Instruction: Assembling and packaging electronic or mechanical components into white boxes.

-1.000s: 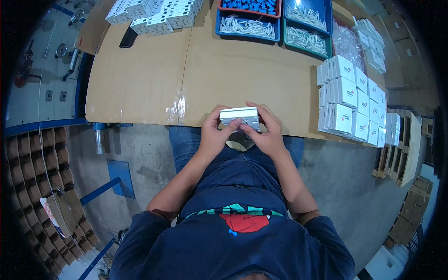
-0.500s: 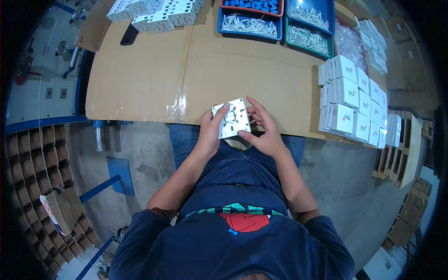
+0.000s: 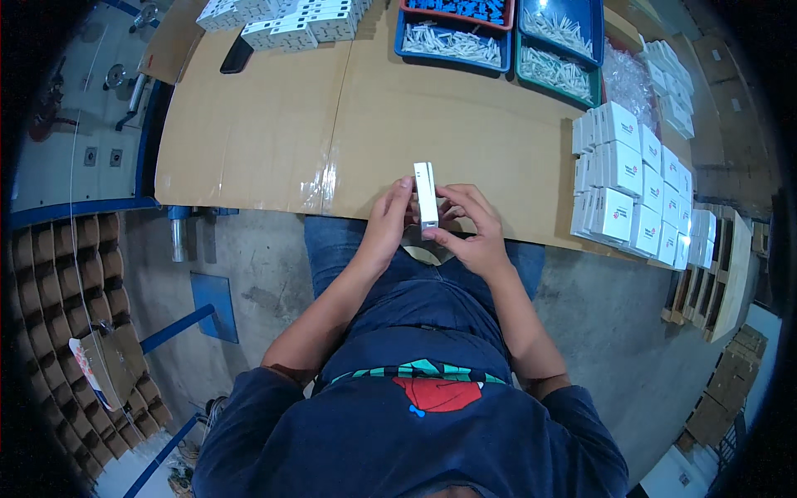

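Between my two hands, just over the near edge of the table, a flat white plastic device stands on its side with a narrow edge facing up. My left hand grips its left face, thumb near the upper part. On the other side, my right hand holds it with the thumb at the near lower corner and the fingers behind. The broad faces of the device are turned out of sight.
Stacked white boxes stand at the table's right. Far trays hold white plugs and blue pieces. White units and a black phone lie far left. Brown cardboard covers the table; a wooden pallet stands at right.
The white device has been turned from showing its slotted broad face to standing on edge. Both hands have shifted their hold with it, staying at the same place.
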A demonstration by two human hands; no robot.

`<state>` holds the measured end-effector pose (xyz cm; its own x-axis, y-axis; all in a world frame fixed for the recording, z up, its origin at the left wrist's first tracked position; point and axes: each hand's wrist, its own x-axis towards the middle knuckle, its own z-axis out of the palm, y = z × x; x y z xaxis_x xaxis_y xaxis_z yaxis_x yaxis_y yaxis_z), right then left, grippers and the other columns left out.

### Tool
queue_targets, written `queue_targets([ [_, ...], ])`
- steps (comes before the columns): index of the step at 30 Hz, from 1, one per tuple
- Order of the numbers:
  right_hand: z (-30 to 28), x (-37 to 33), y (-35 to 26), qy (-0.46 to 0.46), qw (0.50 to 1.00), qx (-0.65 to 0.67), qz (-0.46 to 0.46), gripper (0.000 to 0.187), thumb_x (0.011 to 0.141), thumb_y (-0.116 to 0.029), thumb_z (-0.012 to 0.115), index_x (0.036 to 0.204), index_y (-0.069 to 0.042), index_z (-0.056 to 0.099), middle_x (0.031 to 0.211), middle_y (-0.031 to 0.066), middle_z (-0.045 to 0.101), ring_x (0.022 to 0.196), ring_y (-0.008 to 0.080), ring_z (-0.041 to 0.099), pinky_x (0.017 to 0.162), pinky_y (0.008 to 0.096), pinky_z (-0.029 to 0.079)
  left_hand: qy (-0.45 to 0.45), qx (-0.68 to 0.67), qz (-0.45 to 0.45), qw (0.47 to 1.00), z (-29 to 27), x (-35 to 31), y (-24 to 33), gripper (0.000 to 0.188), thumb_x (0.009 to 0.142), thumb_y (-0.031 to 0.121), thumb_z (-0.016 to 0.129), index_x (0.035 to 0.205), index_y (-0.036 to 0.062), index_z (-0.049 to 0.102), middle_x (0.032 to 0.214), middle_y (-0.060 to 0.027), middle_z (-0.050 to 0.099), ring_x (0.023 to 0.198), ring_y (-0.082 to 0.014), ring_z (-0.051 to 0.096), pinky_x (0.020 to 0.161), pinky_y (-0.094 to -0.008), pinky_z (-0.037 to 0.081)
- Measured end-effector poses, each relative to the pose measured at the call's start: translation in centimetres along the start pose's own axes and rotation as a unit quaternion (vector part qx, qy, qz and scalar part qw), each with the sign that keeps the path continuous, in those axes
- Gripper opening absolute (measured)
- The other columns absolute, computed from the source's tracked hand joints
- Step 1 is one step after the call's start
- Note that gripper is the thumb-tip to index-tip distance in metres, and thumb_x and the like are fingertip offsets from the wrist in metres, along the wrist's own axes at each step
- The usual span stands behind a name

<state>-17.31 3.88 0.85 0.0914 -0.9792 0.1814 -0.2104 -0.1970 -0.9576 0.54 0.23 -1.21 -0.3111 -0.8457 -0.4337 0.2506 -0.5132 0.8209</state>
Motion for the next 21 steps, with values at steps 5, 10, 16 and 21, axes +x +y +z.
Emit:
queue_targets([
  [5, -0.2, 0.1, 0.3, 0.006, 1.000, -0.003, 0.003, 0.057, 0.074, -0.016, 0.090, 0.126, -0.006, 0.068, 0.115, 0.0078, 0.064, 0.101, 0.0198, 0.066, 0.083, 0.0316, 0.056, -0.005, -0.028, -0.041, 0.999, 1.4, -1.1, 1.1, 0.053, 0.106, 0.053, 0.046, 0.127, 0.0054, 0.061, 0.105, -0.0062, 0.068, 0.095, -0.0138, 0.065, 0.080, -0.0282, 0.051],
  [10, -0.6, 0.8, 0.3, 0.009, 0.995, -0.070, -0.070, 0.053, 0.080, -0.021, 0.087, 0.126, -0.005, 0.066, 0.134, 0.0138, 0.062, 0.120, 0.0264, 0.063, 0.099, 0.0373, 0.053, -0.003, -0.047, -0.082, 0.996, 1.4, -0.9, 1.0, 0.056, 0.106, 0.056, 0.046, 0.128, 0.0060, 0.060, 0.108, -0.0070, 0.068, 0.098, -0.0151, 0.065, 0.083, -0.0293, 0.051],
  [16, 0.1, 0.3, 1.5, 0.008, 0.994, 0.103, 0.025, 0.050, 0.090, -0.024, 0.079, 0.130, -0.001, 0.060, 0.142, 0.0172, 0.058, 0.130, 0.0287, 0.058, 0.109, 0.0425, 0.048, -0.026, -0.033, -0.056, 0.998, 1.1, -0.8, 0.1, 0.062, 0.106, 0.059, 0.041, 0.137, 0.0062, 0.055, 0.111, -0.0064, 0.066, 0.096, -0.0142, 0.065, 0.084, -0.0282, 0.051],
  [21, -0.2, 0.1, 2.1, 0.024, 0.987, 0.147, 0.055, 0.046, 0.097, -0.027, 0.071, 0.132, 0.001, 0.058, 0.141, 0.0173, 0.058, 0.126, 0.0277, 0.061, 0.107, 0.0425, 0.050, -0.073, 0.009, 0.036, 0.997, 1.3, -1.2, -0.6, 0.058, 0.105, 0.039, 0.057, 0.147, 0.0022, 0.044, 0.126, -0.0102, 0.059, 0.099, -0.0140, 0.065, 0.083, -0.0269, 0.054],
])
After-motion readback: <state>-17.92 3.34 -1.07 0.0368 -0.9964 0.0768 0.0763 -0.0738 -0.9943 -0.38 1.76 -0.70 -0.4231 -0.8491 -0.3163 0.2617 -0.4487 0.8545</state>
